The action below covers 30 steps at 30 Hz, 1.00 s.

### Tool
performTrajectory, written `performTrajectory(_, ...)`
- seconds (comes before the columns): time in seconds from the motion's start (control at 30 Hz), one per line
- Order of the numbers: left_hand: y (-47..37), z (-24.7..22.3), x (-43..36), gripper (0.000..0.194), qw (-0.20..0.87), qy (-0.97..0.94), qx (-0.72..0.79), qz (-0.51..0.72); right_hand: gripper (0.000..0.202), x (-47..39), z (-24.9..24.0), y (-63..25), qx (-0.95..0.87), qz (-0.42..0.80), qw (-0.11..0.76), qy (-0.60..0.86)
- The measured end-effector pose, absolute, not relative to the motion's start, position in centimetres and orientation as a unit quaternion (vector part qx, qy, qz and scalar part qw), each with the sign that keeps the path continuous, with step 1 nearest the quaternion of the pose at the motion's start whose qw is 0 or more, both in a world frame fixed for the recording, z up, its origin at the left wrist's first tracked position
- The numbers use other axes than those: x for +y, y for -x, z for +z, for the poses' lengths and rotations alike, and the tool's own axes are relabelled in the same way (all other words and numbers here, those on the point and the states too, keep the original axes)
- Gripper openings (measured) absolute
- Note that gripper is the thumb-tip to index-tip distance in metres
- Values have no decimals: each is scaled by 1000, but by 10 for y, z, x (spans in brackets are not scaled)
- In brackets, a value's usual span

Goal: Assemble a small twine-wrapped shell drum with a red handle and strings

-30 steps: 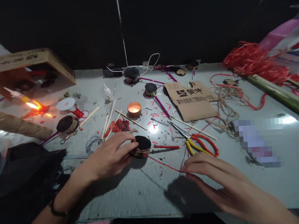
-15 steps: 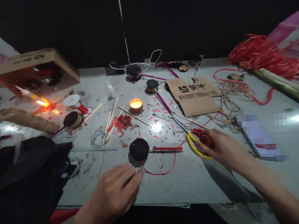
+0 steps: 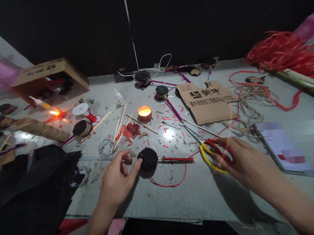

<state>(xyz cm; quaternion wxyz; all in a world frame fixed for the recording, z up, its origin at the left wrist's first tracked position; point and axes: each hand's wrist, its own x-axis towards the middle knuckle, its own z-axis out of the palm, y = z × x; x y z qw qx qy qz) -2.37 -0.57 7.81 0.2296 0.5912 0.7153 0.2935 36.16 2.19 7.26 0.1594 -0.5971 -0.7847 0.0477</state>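
Note:
At the left edge of a black round drum-like piece (image 3: pixel 148 159), my left hand (image 3: pixel 120 178) has its thumb against the piece and its fingers apart and curled. A stick wrapped in red (image 3: pixel 178 159) extends right from that piece, and a red cord (image 3: pixel 173 185) loops below it. My right hand (image 3: pixel 231 155) is at the red and yellow handles of the scissors (image 3: pixel 213 161), fingers bent round the red one. The scissors lie on the table with blades pointing up and left.
A lit candle (image 3: pixel 144 113) burns mid-table, and another flame (image 3: pixel 55 112) glows at left. Flat cardboard (image 3: pixel 211 107), a phone (image 3: pixel 285 149), wooden sticks (image 3: pixel 118 128), a cardboard box (image 3: pixel 49 79) and black cloth (image 3: pixel 32 197) lie around.
My left hand has moved up to the black round piece and its fingers have spread. My right hand remains at the scissors. The whole view has shifted slightly.

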Motion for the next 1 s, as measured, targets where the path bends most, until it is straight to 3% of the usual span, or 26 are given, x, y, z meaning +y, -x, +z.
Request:
performTrajectory(0.13, 18, 78, 1, 63, 269, -590, 714, 265, 23, 20, 93, -332, -858, 59, 206, 468)
performTrajectory(0.3, 15, 76, 7, 70, 300, -585, 714, 240, 16, 32, 90, -303, -882, 112, 171, 424)
performTrajectory(0.63, 16, 74, 6, 74, 445, -546, 637, 314, 12, 25, 81, -256, -871, 319, 96, 362)
performTrajectory(0.83, 21, 84, 8, 45, 483, -583, 576, 308, 20, 44, 91, -259, -845, 348, 167, 371)
performTrajectory(0.9, 21, 85, 9, 42, 483, -590, 565, 315, 30, 59, 89, -254, -839, 319, 222, 381)
performTrajectory(1.0, 21, 84, 10, 42, 482, -595, 560, 316, 39, 80, 82, -241, -845, 336, 229, 347)
